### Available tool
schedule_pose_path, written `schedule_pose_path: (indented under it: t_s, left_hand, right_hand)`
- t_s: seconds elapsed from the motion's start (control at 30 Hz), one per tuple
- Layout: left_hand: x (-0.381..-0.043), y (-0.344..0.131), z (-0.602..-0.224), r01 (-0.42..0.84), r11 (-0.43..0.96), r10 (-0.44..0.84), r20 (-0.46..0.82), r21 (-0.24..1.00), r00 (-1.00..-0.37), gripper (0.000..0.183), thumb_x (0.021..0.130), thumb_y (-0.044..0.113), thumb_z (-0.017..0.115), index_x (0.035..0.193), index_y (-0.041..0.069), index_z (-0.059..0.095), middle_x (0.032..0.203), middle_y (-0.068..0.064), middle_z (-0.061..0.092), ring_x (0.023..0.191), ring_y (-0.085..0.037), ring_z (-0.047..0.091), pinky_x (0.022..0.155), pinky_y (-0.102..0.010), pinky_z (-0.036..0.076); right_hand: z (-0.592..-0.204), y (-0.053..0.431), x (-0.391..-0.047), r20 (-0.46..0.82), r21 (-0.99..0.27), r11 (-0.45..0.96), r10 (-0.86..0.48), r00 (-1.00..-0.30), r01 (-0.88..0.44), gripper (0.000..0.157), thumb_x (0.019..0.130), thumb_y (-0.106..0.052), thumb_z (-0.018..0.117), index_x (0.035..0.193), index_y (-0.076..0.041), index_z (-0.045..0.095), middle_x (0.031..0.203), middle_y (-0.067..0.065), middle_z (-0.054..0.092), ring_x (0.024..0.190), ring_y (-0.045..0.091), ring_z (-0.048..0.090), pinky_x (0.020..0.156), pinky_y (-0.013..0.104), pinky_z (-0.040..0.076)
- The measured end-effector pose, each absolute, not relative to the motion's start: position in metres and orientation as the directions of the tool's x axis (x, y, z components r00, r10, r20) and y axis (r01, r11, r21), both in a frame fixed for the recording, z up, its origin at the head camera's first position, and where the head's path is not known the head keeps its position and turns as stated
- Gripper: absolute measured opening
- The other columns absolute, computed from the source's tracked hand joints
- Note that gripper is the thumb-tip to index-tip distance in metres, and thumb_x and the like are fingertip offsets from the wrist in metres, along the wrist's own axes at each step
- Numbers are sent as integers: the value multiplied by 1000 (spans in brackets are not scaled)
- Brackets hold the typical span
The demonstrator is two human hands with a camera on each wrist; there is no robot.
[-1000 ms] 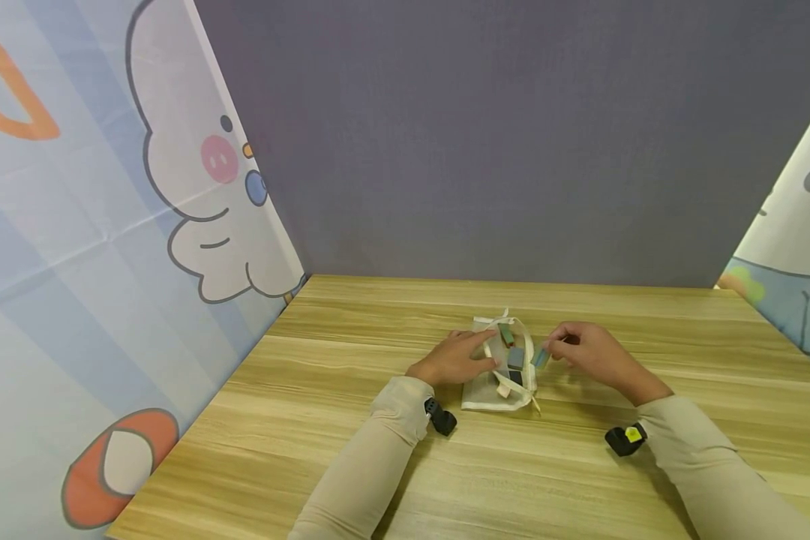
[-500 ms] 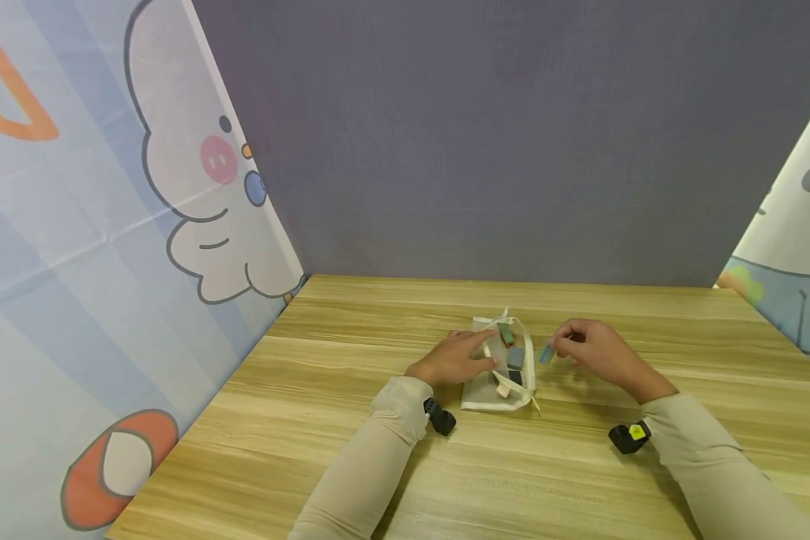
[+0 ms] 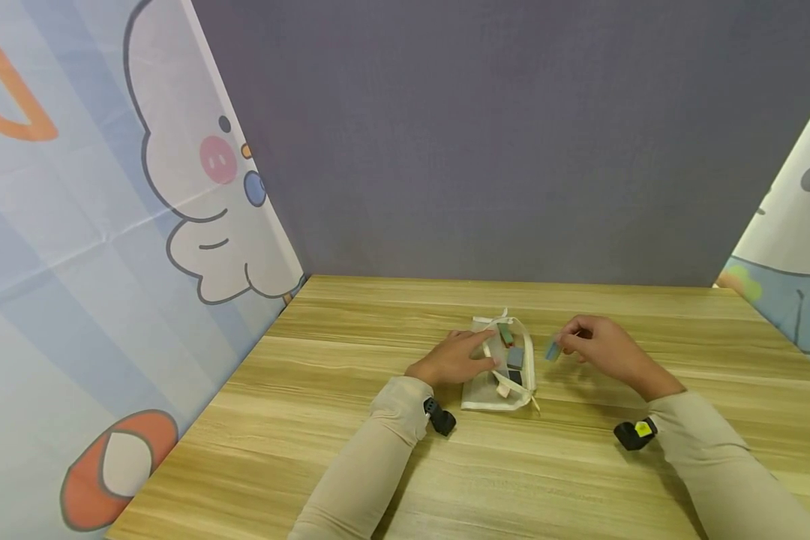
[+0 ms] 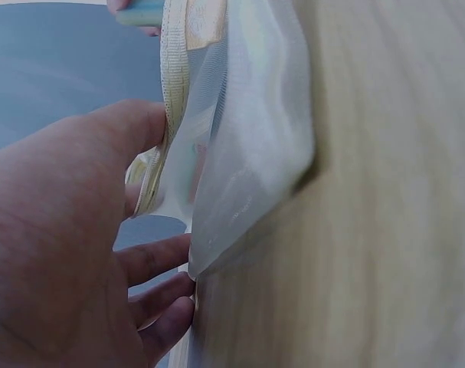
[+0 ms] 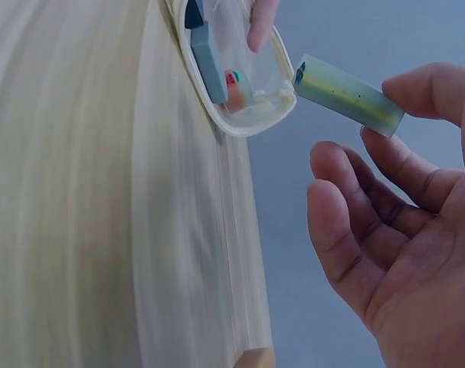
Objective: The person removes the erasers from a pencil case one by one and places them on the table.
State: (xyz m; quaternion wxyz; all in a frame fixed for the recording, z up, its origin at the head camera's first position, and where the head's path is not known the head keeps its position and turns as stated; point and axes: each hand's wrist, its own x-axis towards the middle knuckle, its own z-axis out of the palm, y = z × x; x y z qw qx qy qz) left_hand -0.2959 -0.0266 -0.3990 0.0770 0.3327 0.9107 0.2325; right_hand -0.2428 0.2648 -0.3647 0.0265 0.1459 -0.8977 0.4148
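A small white mesh zip pouch [image 3: 481,395] lies on the table, its mouth facing right. My left hand [image 3: 451,358] rests over it, thumb and index finger spread and hooked at the zip edge [image 4: 173,84], holding the mouth apart. Inside the pouch are a green piece [image 3: 506,334], a grey-blue block [image 5: 207,63] and a dark piece [image 3: 515,377]. My right hand [image 3: 601,347] is just right of the mouth. Its thumb and index finger pinch one end of a translucent blue-green eraser [image 5: 347,93] with a yellow stripe, apart from the table.
The pouch stands on a wood-grain table [image 3: 351,360]. A dark grey panel [image 3: 513,150] rises behind the table's far edge. Cartoon-printed cloth [image 3: 101,300] hangs along the left side and more printed cloth [image 3: 793,232] on the right.
My right hand has drawn the eraser a little to the right, away from the pouch mouth. The left hand and the pouch have stayed in place.
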Motion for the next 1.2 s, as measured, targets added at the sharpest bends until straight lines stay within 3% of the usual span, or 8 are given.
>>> schedule_pose_path:
  t_s: [0.23, 0.47, 0.77, 1.2]
  left_hand:
    - [-297, -27, -400, 572, 669, 645, 12, 475, -764, 65, 103, 52, 49, 160, 29, 28, 158, 6, 36, 147, -21, 28, 114, -46, 32]
    - [-303, -26, -406, 574, 666, 648, 11, 477, -762, 66, 103, 53, 48, 161, 30, 26, 159, 10, 34, 148, -18, 26, 115, -44, 30]
    - [-308, -25, -411, 561, 671, 645, -9, 485, -764, 66, 102, 55, 49, 160, 34, 24, 159, 12, 33, 148, -16, 25, 115, -44, 31]
    - [-299, -28, -402, 571, 654, 652, 11, 497, -758, 65, 103, 52, 49, 160, 28, 29, 158, 8, 36, 147, -19, 27, 115, -45, 30]
  right_hand:
    - [-363, 273, -244, 155, -747, 610, -226, -962, -264, 30, 105, -28, 56, 106, 0, 66, 98, 11, 66, 89, 27, 64, 72, 37, 58]
    - [-363, 277, -243, 159, -747, 613, -210, -965, -257, 30, 105, -28, 55, 106, 0, 66, 110, 14, 66, 93, 27, 64, 72, 35, 58]
    - [-365, 281, -244, 164, -759, 598, -207, -964, -258, 33, 105, -30, 56, 107, 1, 65, 107, 14, 66, 92, 29, 64, 72, 37, 58]
    - [-371, 289, -246, 150, -771, 588, -207, -967, -245, 33, 105, -29, 56, 105, 2, 64, 100, 14, 65, 89, 27, 63, 71, 36, 57]
